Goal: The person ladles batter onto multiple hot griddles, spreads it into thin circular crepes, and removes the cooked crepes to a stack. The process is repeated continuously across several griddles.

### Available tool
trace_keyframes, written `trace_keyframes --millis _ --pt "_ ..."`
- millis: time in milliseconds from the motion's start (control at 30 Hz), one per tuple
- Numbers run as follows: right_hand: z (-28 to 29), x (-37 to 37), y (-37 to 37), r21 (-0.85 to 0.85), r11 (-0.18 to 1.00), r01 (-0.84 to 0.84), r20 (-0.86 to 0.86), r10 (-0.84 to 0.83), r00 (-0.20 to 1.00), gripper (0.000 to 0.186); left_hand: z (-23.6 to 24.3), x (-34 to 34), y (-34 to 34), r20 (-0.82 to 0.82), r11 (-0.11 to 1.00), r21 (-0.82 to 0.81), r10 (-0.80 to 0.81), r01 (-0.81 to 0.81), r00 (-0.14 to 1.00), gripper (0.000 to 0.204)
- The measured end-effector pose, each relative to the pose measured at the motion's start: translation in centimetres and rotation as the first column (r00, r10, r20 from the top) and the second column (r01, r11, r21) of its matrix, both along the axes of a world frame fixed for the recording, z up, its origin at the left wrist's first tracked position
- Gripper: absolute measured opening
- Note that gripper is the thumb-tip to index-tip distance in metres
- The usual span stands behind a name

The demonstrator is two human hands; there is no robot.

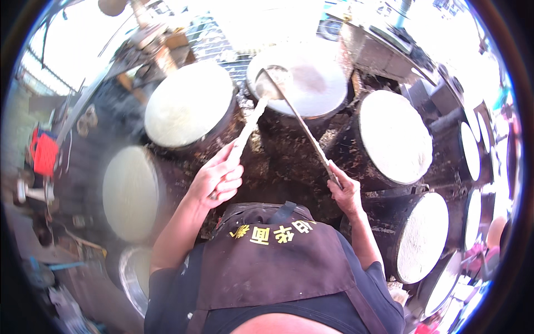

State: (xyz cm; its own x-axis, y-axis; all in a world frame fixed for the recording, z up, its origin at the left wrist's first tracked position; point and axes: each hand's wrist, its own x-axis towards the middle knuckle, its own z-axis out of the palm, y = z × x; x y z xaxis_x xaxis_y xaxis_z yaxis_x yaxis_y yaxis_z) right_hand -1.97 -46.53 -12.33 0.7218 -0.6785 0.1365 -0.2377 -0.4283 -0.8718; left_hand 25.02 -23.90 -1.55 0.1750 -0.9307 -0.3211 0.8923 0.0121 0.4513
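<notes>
My left hand (218, 179) is closed round a pale stick-like tool (249, 127), whose far end reaches the top middle round pan (311, 75). My right hand (345, 192) grips a long, narrow flat blade (303, 125) that slants up to the left over the same pan, its tip near the pan's left side, where a small greyish patch shows. Whether either tool touches the pan's surface I cannot tell. Round pans coated in pale white stuff sit on dark drums beside my hands: upper left (188, 103), left (130, 192), right (395, 136) and lower right (423, 239).
Several more round pans (470, 150) line the right side. A red object (43, 151) and clutter stand at the far left. A grimy metal ledge (384, 44) runs at the back right. Part of another person (495, 234) shows at the right edge. My dark apron (278, 267) fills the bottom.
</notes>
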Motion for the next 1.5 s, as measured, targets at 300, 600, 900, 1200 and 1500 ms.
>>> trace_keyframes --millis 300,600,900,1200,1500 --pt "3.9 1.8 -2.5 -0.061 0.967 0.247 -0.188 -0.254 0.949 0.054 -5.7 0.9 -17.4 0.701 0.972 0.217 -0.22 0.091 0.678 0.068" --pt "-3.8 5.9 2.6 -0.198 0.928 0.316 -0.303 -0.364 0.881 0.059 -8.8 10.6 -17.2 0.512 0.914 0.304 -0.396 -0.27 -0.763 0.064" --pt "-3.4 10.1 2.1 -0.031 0.924 0.38 -0.117 -0.381 0.917 0.054 1.9 15.6 -14.8 0.996 0.949 0.071 -0.085 -0.306 -0.032 0.058" --pt "-2.9 15.4 1.5 -0.025 0.881 0.473 -0.125 -0.472 0.872 0.053 4.8 12.3 2.4 0.507 0.985 0.157 -0.024 -0.065 0.862 0.049" --pt "-1.0 16.7 -1.9 -0.033 0.879 0.477 -0.168 -0.475 0.864 0.051 4.1 11.2 14.1 -0.028 0.954 -0.059 0.292 -0.293 0.956 0.063"
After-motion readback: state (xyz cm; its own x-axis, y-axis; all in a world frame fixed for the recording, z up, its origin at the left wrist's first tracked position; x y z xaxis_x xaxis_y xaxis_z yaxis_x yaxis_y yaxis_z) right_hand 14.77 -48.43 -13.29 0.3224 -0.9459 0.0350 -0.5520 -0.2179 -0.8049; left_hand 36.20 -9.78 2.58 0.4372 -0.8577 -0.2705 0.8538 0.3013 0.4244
